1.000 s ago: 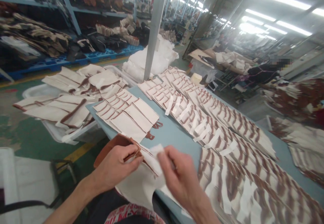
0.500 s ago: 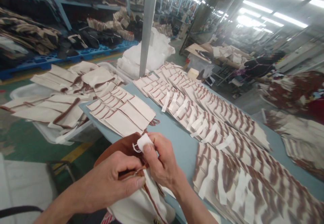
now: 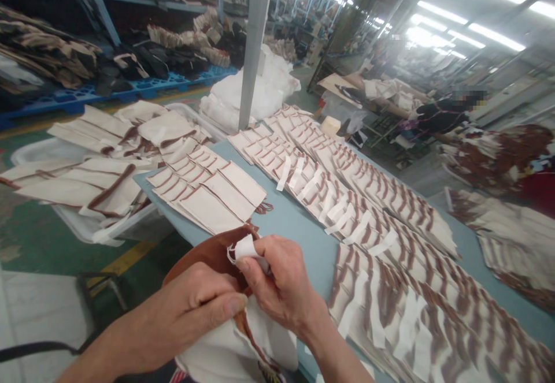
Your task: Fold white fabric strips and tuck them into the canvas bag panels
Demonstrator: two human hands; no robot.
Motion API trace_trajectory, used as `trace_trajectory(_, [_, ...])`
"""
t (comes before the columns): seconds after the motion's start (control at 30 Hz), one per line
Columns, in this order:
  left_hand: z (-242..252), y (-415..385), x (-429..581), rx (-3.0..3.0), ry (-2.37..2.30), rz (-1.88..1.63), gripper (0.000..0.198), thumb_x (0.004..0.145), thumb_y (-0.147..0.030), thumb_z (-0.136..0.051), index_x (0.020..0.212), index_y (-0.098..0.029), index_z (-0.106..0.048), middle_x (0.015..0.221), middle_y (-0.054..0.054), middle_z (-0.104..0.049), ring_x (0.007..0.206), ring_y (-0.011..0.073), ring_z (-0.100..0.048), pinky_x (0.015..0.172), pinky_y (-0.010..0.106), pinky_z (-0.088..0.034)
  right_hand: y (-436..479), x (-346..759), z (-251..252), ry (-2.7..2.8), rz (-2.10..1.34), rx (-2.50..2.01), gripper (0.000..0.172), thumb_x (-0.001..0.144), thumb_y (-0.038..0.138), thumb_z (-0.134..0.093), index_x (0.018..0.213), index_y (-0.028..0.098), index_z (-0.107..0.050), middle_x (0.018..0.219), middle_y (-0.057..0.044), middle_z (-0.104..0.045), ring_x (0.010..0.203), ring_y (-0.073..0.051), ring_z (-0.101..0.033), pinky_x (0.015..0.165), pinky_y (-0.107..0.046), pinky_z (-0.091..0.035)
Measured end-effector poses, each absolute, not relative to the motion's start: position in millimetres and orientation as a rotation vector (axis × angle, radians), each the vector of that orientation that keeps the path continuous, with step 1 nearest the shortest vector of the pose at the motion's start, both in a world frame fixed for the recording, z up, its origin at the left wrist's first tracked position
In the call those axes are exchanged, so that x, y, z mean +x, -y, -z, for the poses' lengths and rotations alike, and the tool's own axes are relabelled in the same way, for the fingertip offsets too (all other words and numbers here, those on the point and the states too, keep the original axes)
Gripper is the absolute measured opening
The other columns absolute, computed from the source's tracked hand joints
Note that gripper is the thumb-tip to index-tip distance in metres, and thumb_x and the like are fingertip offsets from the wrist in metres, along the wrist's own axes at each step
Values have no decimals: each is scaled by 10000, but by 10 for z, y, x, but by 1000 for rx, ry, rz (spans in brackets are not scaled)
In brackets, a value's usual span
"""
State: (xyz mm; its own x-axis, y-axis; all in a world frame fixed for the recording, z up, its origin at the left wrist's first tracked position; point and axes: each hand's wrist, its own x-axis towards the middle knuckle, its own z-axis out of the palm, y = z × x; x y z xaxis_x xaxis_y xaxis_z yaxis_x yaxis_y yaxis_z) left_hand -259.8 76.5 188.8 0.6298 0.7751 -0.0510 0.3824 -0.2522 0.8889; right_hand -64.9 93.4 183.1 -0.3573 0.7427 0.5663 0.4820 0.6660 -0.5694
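Note:
A brown and cream piece (image 3: 243, 351) lies at the front edge of the table, its brown part curving up behind my hands. My left hand (image 3: 195, 308) is closed on the brown edge of this piece, thumb on top. Just right of it, my right hand (image 3: 277, 279) pinches a small white tag (image 3: 245, 248) with loose white threads between thumb and fingers. What lies under the right hand's curled fingers is hidden.
Overlapping cream panels (image 3: 225, 192) and long rows of brown-edged pieces (image 3: 390, 227) with white strips lie on the blue table (image 3: 299, 227). A full plastic bin (image 3: 82, 221) stands left. A metal post (image 3: 254, 54) rises behind. A person (image 3: 446, 114) is at the back right.
My right hand has turned and shifted slightly right with the white tag. The cream and brown piece has opened a little below my hands, and my left hand has moved slightly down.

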Motion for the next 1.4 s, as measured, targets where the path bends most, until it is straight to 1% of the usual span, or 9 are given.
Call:
trace_trajectory(0.13, [-1831, -707, -2572, 2138, -921, -563, 326, 992, -136, -455, 697, -215, -569, 656, -51, -643, 588, 95, -613, 599, 230, -402, -892, -658, -1824, 2034, -391, -953, 323, 1101, 326, -459, 800, 229, -526, 607, 18, -587, 540, -139, -508, 575, -277, -369])
trace_trajectory(0.23, [-1769, -675, -2524, 2416, -929, -787, 342, 971, -83, -451, 671, -223, -536, 587, -50, -593, 511, 98, -574, 546, 283, -370, -876, -658, -1786, 2020, -380, -998, 321, 1098, 336, -465, 810, 226, -555, 635, 1, -623, 564, -146, -541, 592, -279, -386])
trace_trajectory(0.43, [-1662, -673, -2454, 2640, -997, -1039, 460, 1093, -163, -423, 644, -227, -497, 546, -49, -510, 463, 115, -485, 513, 325, -355, -920, -588, -1647, 1952, -472, -1052, 282, 1079, 315, -484, 837, 214, -587, 666, -6, -656, 572, -138, -567, 592, -268, -398])
trace_trajectory(0.67, [-1563, -693, -2575, 2407, -887, -856, 339, 1111, -249, -448, 799, -217, -573, 687, -44, -643, 592, 111, -609, 604, 283, -411, -945, -568, -1619, 1937, -513, -1056, 273, 1070, 316, -486, 825, 222, -563, 644, 21, -588, 543, -132, -505, 573, -267, -369])
trace_trajectory(0.77, [-1578, -710, -2602, 2333, -884, -771, 265, 1094, -195, -452, 883, -220, -612, 754, -42, -687, 655, 106, -656, 652, 254, -433, -960, -546, -1666, 1971, -521, -1079, 292, 1076, 315, -455, 811, 227, -540, 625, 22, -567, 540, -136, -492, 582, -271, -365])
trace_trajectory(0.93, [-1651, -762, -2503, 2474, -930, -841, 353, 1043, -143, -474, 702, -223, -516, 599, -59, -582, 507, 95, -557, 558, 266, -381, -996, -543, -1836, 2178, -543, -1098, 292, 1079, 282, -396, 800, 242, -474, 619, 14, -572, 565, -160, -514, 624, -285, -358])
trace_trajectory(1.1, [-1619, -781, -2438, 2459, -939, -879, 357, 1057, -130, -435, 721, -225, -513, 612, -53, -598, 513, 106, -558, 553, 289, -363, -1044, -619, -1928, 2339, -522, -1250, 256, 1069, 273, -419, 825, 240, -488, 616, 28, -530, 535, -163, -482, 592, -308, -273])
trace_trajectory(1.3, [-1470, -746, -2488, 2228, -978, -760, 344, 1041, -204, -536, 698, -219, -542, 628, -58, -625, 542, 98, -585, 559, 255, -365, -1031, -659, -1690, 2034, -1160, -1172, 269, 1042, 343, -473, 794, 240, -463, 622, 70, -447, 549, -114, -447, 571, -233, -325])
trace_trajectory(1.4, [-1496, -785, -2531, 2056, -956, -725, 296, 1011, -268, -609, 719, -219, -613, 640, -61, -639, 566, 100, -588, 578, 229, -394, -994, -653, -1585, 1916, -1148, -1148, 275, 1033, 360, -480, 788, 236, -461, 621, 73, -436, 540, -108, -417, 545, -232, -326])
